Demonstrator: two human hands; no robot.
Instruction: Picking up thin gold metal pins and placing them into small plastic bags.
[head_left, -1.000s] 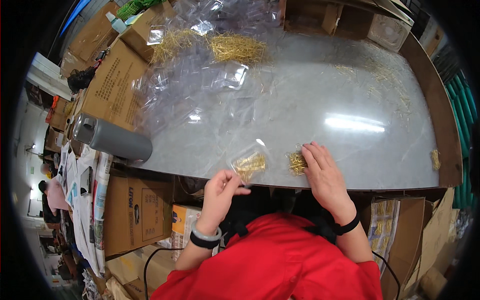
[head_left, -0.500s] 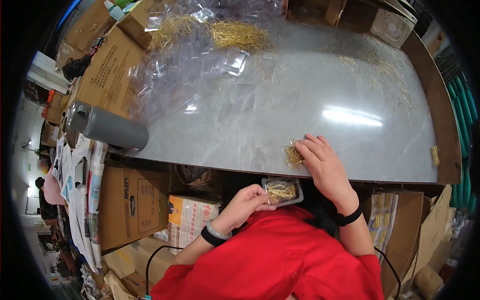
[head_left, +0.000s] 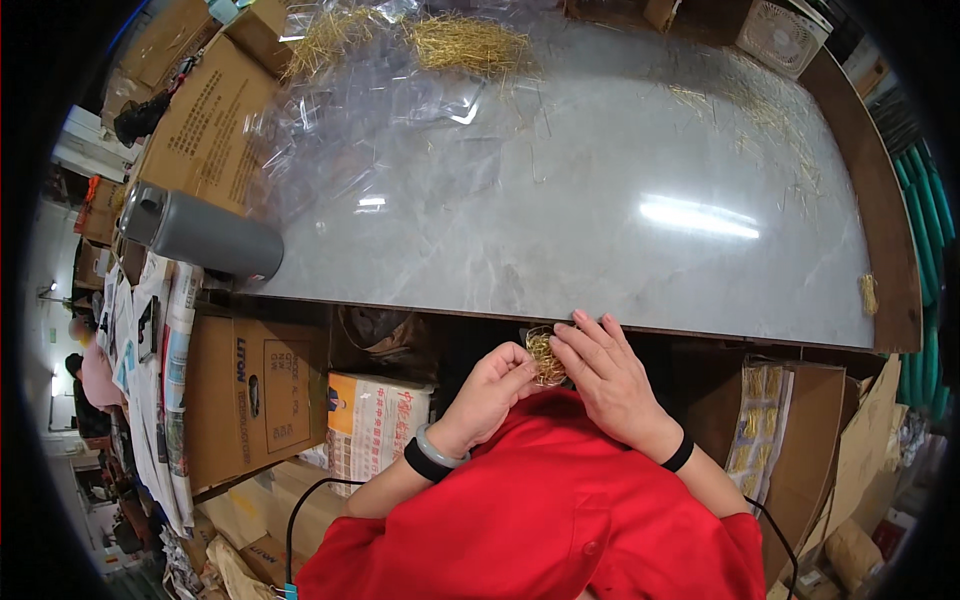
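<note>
My left hand [head_left: 490, 394] is closed on a small clear plastic tray, most of it hidden now by my hands. Thin gold-coloured wire pieces [head_left: 543, 357] lie bunched at the tray, just below the table's front edge. From the right, my right hand [head_left: 615, 388] reaches over them, its fingers stretched out and fingertips at the bunch and the table edge. The exact kind of the wire pieces is too small to tell. In front of both hands spreads the grey marbled table [head_left: 480, 240].
A grey bottle [head_left: 215, 235] lies at the table's left edge. Clear plastic pieces [head_left: 350, 130] and a gold wire pile [head_left: 470, 45] sit at the far left. More wires [head_left: 790, 130] lie scattered far right, with a small bundle [head_left: 868, 294] by the wooden rim [head_left: 890, 230]. A white fan [head_left: 780, 40] stands behind.
My right hand has drawn the gold wire bunch off the table's front edge toward the tray. Both hands are now close together, and the tray is mostly covered.
</note>
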